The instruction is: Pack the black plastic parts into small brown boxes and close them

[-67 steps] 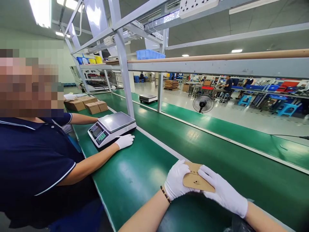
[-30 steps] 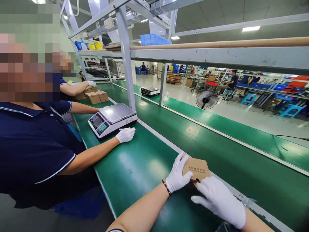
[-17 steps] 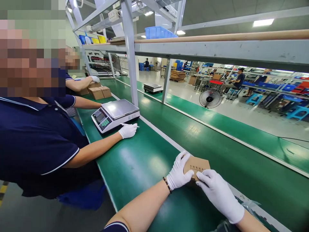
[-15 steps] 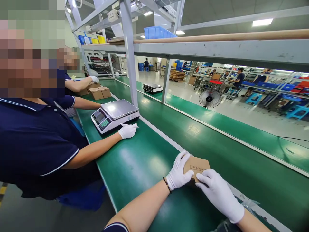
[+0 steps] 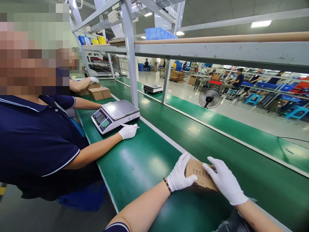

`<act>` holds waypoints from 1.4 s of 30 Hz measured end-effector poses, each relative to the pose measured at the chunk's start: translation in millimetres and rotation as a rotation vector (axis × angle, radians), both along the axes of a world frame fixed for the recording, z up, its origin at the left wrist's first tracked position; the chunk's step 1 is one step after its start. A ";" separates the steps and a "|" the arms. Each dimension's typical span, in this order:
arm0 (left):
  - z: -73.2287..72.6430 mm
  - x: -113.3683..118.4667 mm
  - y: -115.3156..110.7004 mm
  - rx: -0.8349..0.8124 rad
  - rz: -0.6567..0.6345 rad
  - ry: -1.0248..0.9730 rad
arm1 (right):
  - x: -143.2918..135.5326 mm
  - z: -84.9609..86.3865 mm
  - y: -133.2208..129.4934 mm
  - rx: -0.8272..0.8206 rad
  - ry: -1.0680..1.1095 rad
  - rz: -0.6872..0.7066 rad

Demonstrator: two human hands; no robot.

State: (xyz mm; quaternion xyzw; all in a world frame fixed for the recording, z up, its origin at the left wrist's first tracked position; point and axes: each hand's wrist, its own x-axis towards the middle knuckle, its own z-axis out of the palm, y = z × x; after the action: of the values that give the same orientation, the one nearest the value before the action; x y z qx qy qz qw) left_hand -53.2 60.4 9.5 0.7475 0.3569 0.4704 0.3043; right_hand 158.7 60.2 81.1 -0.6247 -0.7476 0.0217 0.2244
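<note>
A small brown cardboard box with printed lettering lies between my gloved hands over the green work surface. My left hand grips its left end, thumb along the near edge and fingers at the far side. At the other end, my right hand lays its fingers over the top right part, covering some of the print. The box's lid appears closed, with a tab at the front edge. The underside of the box is hidden.
A co-worker's gloved hand holds a white pen beside a weighing scale. Several cardboard boxes sit farther back. A green conveyor belt runs alongside, under a shelf. A dark plastic bag is near my right forearm.
My right hand has shifted from the box's near front edge up onto its top right part. The front flap now looks closed, and the box has turned slightly. My left hand keeps its grip.
</note>
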 end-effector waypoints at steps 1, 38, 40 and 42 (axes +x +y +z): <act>1.5 -1.4 0.1 -0.025 -0.023 -0.014 | 6.9 1.3 0.3 -0.095 0.055 -0.028; 93.9 -55.2 28.2 0.421 0.605 0.978 | 210.2 33.0 -162.9 -0.412 0.191 -0.434; 95.8 -43.8 30.2 0.485 0.565 0.952 | 204.9 22.2 -154.3 -0.436 0.275 -0.397; 97.8 -25.4 34.0 0.528 0.503 0.937 | 205.5 19.0 -149.1 -0.430 0.379 -0.357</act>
State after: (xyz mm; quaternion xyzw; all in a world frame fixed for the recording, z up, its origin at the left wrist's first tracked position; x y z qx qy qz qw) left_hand -78.6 94.4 107.3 0.8184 0.4903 0.2210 -0.2027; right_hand 364.2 -88.9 100.1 -0.7637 -0.5498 0.2550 0.2225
